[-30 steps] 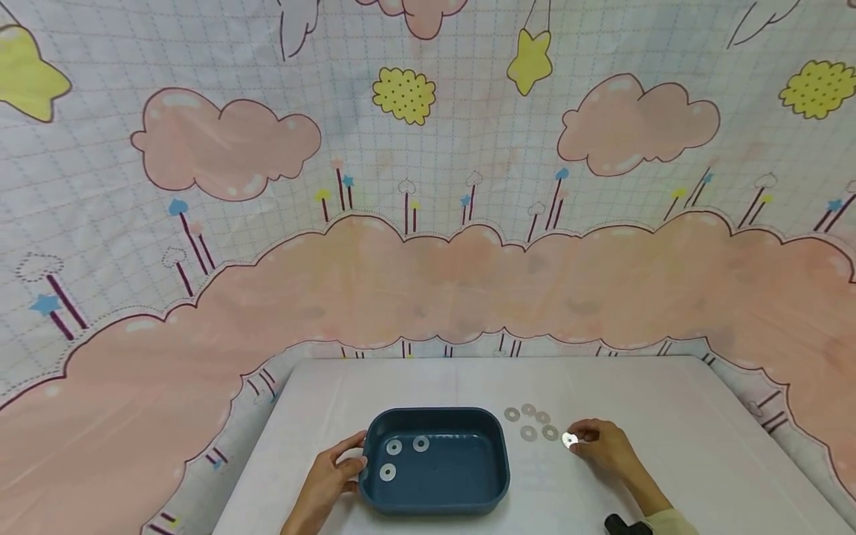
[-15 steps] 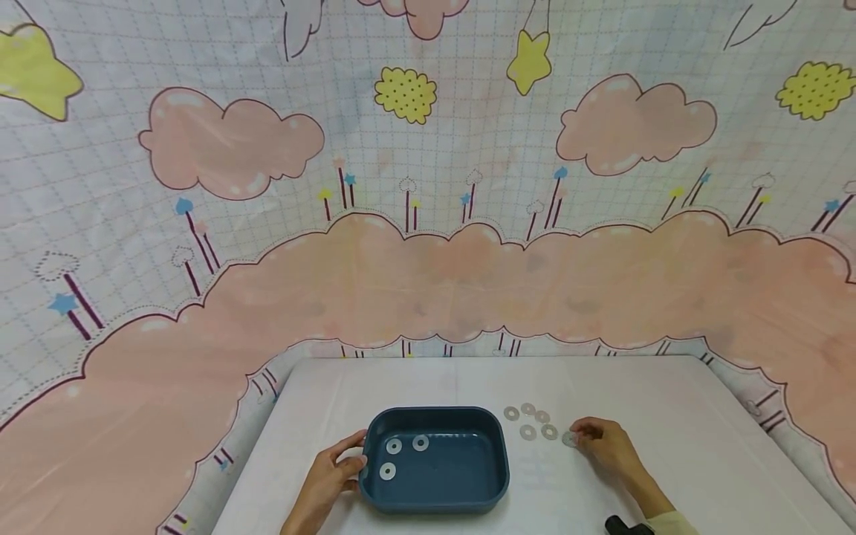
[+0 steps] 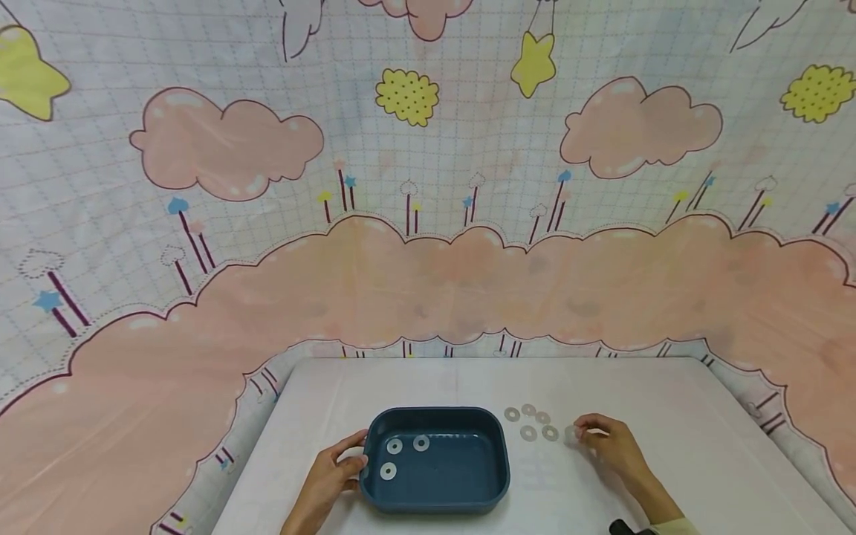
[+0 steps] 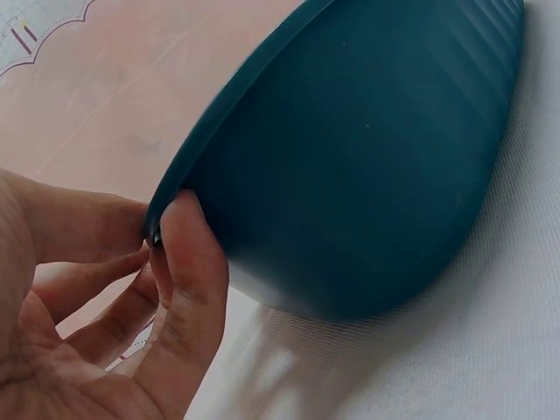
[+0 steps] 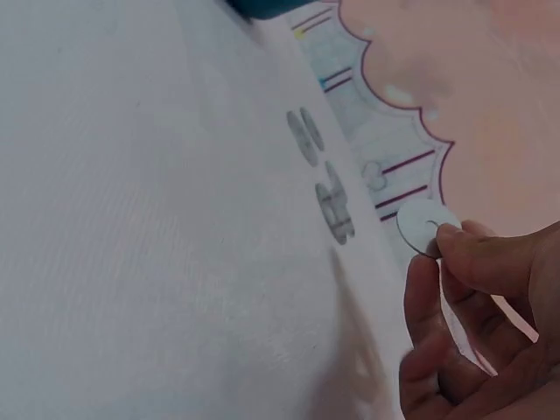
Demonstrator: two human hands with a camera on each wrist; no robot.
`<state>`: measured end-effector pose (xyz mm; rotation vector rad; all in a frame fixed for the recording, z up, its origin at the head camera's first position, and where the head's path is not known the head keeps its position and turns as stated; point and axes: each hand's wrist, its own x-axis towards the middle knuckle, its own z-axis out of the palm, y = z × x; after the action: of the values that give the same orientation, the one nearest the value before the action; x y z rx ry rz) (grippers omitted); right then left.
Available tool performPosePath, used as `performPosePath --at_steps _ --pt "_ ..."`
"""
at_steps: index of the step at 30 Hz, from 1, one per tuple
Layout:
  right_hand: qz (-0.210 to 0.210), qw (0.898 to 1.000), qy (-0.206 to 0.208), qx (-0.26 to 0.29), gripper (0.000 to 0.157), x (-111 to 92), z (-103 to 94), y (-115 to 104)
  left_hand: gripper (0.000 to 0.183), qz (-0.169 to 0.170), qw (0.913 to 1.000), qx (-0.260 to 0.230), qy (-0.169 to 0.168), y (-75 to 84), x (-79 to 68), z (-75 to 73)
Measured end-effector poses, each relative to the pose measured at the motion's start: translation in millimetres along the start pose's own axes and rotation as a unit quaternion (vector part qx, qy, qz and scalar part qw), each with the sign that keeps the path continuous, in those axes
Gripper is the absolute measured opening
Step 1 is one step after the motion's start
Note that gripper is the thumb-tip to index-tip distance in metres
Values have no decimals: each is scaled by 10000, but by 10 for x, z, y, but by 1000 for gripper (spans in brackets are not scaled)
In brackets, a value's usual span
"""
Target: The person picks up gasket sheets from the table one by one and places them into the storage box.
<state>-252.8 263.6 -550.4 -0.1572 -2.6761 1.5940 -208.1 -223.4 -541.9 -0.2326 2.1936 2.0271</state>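
Note:
My left hand [image 3: 326, 475] pinches the left rim of a dark blue rectangular tray [image 3: 455, 475], thumb and fingers on either side of the edge in the left wrist view. Inside the tray, toward its left, lie 3 flat metal washers [image 3: 388, 471]. To the right of the tray my right hand [image 3: 611, 442] pinches one washer [image 5: 424, 226] between thumb and fingers, raised above the white table in the right wrist view. Just left of that hand, several washers [image 3: 528, 433] lie flat in a loose group on the table.
The white-covered table [image 3: 334, 386] reaches back to a hanging cloth [image 3: 428, 290] printed with clouds and stars. A black object [image 3: 622, 527] shows at the right wrist, by the bottom edge.
The washer in my right hand has turned from a bright glint to a pale face, and that hand has shifted slightly. The left hand, tray and loose washers stay in place.

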Motion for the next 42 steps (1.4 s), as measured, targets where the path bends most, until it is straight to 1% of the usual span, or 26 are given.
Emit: performPosePath --at_steps 5,9,14,22,27,42 --pt "122 9998 -53 116 25 -9 11 -71 52 14 10000 3 13 5 0 4" --pt "122 9997 -65 182 26 -32 26 -137 52 0 10000 31 -13 16 -1 7" --pt "64 9991 -132 402 27 -64 33 -233 52 -17 10000 31 -59 28 0 14" --pt "-77 9970 -188 741 30 -110 33 -375 52 -7 10000 31 4 18 -21 7" --pt "-176 9963 -206 817 31 -143 52 -446 52 7 10000 17 34 14 -44 8" --pt "-199 9950 -180 966 28 -256 106 -609 52 -15 10000 20 27 -10 -83 0"
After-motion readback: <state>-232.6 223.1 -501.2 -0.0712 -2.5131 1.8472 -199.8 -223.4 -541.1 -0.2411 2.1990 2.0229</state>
